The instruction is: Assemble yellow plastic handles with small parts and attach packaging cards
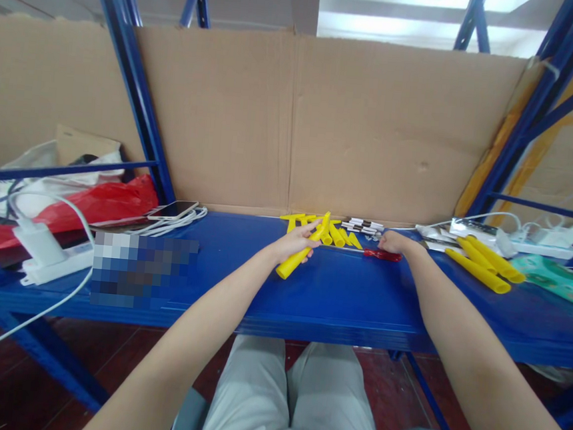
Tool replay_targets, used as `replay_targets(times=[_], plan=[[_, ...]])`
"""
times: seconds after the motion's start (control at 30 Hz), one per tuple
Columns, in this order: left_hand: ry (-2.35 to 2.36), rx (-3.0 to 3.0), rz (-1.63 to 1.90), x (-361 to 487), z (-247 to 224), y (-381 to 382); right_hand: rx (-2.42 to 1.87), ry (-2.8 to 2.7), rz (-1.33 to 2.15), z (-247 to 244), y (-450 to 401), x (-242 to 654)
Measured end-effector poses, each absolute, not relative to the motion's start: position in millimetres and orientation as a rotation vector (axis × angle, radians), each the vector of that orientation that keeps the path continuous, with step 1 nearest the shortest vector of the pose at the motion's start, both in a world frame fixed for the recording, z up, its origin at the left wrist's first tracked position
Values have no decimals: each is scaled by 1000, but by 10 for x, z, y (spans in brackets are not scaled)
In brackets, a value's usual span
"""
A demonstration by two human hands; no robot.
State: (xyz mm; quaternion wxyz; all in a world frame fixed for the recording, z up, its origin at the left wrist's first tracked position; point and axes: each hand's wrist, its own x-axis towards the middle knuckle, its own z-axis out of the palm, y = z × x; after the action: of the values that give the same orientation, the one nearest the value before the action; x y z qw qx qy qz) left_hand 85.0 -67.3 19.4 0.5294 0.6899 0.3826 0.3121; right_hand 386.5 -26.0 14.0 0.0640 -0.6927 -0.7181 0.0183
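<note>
The left hand [298, 241] clasps at least one yellow tube [292, 264]. The right hand [393, 242], its grip impossible to tell, curls by one red-handled screwdriver [382, 255]; three tubes [479, 273] lie at right.

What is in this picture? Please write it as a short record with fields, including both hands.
Left hand: grips a yellow handle-shaped piece
Right hand: curled beside the red-handled screwdriver; whether it holds anything is unclear
Beyond the hands: more yellow pieces, black-and-white pieces
Right of the right forearm: yellow tubes
Far left: red bag, white power strip
Surface: blue worktop
Behind: cardboard panel
</note>
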Motion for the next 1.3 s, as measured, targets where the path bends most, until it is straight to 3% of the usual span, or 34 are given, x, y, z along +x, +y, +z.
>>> replay_targets(times=[0.2, 0.53, 0.7, 1.3], plan=[[894, 1525, 804, 841, 207, -662, -2176, -2045, 42, 221, -348, 3722], [822, 1371, 765, 862, 271, -733, -1492, -1976, 250, 370, -480, 3164], [771, 1349, 688, 892, 286, -776, -1344, -1980, 339, 405, -588, 2900], [698, 1247, 645, 922, 295, -821, -1193, -2025, 90, 294, -501, 2780]])
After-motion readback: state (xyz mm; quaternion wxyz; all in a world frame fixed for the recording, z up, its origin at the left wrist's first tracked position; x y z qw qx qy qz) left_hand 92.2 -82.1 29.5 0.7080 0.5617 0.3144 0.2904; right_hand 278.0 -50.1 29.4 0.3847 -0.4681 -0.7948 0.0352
